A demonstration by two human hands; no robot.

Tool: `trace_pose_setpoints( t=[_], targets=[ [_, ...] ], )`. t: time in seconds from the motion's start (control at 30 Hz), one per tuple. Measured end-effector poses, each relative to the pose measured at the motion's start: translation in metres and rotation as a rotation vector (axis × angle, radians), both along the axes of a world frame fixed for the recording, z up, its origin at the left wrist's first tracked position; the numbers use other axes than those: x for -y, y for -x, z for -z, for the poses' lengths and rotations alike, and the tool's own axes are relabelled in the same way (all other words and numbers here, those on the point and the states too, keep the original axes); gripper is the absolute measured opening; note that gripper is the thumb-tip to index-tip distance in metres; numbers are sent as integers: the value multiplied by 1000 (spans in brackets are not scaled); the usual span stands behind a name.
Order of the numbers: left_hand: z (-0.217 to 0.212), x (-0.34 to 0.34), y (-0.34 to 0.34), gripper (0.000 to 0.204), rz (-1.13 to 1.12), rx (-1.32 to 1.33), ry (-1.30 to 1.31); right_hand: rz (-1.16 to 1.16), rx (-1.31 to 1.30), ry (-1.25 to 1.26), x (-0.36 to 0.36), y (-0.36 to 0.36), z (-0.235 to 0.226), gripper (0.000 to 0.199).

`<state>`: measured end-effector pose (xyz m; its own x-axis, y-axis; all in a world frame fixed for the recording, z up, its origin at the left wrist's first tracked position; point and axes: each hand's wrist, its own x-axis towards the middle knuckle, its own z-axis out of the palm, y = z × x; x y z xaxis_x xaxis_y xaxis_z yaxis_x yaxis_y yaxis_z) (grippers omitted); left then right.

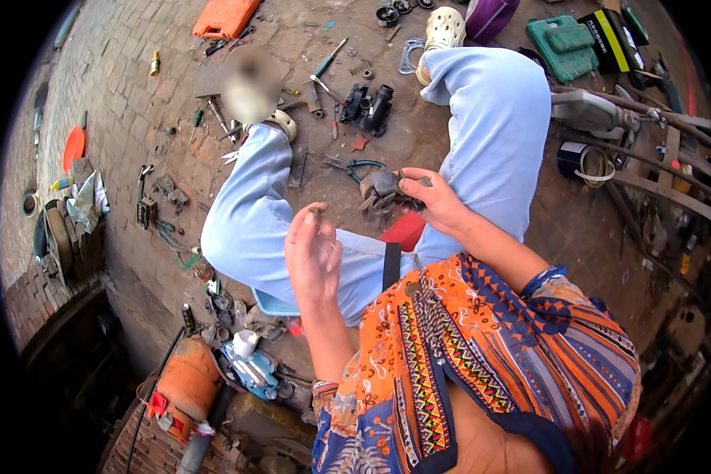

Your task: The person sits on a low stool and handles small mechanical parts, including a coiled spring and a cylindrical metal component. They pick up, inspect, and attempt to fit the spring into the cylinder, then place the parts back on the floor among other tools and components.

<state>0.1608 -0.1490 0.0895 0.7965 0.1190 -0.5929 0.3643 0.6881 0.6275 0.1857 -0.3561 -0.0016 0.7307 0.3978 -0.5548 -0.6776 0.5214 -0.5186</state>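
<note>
My left hand (314,254) is raised over my left thigh. Its thumb and fingertips pinch a small brownish piece (317,209), too small to name. Between my knees, my right hand (436,202) is closed round a dark, narrow tool (420,185); its kind cannot be made out. A rough, grimy metal part (381,188) lies right at its fingertips, and whether the hand touches it is unclear. Just beyond are green-handled pliers (363,164). Something red (405,230) shows below my right hand.
Ahead lie a black mechanical assembly (367,107), a screwdriver (330,57) and other scattered tools. An orange case (225,17) and green case (563,47) stand farther off. At right are a can (585,163) and metal frame (667,186); an orange motor (188,378) sits lower left.
</note>
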Motion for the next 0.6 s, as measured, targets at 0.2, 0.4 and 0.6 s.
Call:
trace_pose_setpoints(
  t=[0.2, 0.4, 0.6],
  targets=[
    [8, 4, 1, 24, 72, -47, -225, 105, -67, -31, -3, 1, -6, 41],
    [14, 6, 5, 18, 60, -1, -80, 81, -60, -89, -1, 1, 12, 36],
    [12, 5, 10, 20, 77, 106, 310, 12, 27, -145, -2, -3, 3, 33]
  ],
)
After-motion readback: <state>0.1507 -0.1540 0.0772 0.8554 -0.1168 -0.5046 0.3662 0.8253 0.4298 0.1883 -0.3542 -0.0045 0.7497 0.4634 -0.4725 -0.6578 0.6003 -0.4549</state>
